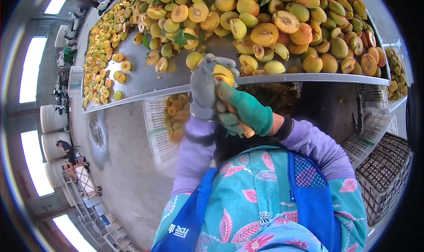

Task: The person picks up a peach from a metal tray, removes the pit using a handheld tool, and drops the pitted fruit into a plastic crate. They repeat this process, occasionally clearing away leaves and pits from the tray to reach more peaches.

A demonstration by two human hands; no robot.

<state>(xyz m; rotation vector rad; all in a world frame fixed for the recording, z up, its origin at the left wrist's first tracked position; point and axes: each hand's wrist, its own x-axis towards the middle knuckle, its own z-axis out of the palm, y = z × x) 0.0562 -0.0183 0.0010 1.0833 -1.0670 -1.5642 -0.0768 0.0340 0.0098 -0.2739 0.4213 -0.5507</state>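
Observation:
My left hand (204, 86), in a grey glove, is closed around a yellow apricot (224, 74) just above the metal table's front edge. My right hand (247, 108), in a green-and-grey glove, grips a wooden-handled tool (247, 130). The handle's butt pokes out below the fist, while its working end is hidden at the fruit and fingers. Both hands meet at the apricot. Beyond them, whole and cut apricots (264, 34) lie heaped on the metal table (176, 89), some halves with the stone showing. A few green leaves (181, 39) lie among them.
Under the table stands a white plastic crate (160, 132) beside more apricots (176, 117). Dark crates (383, 177) are stacked at my right, near a crate of greenish fruit (396, 77). Large pale tubs (53, 118) line the left wall. A distant person (67, 150) is beside a cart.

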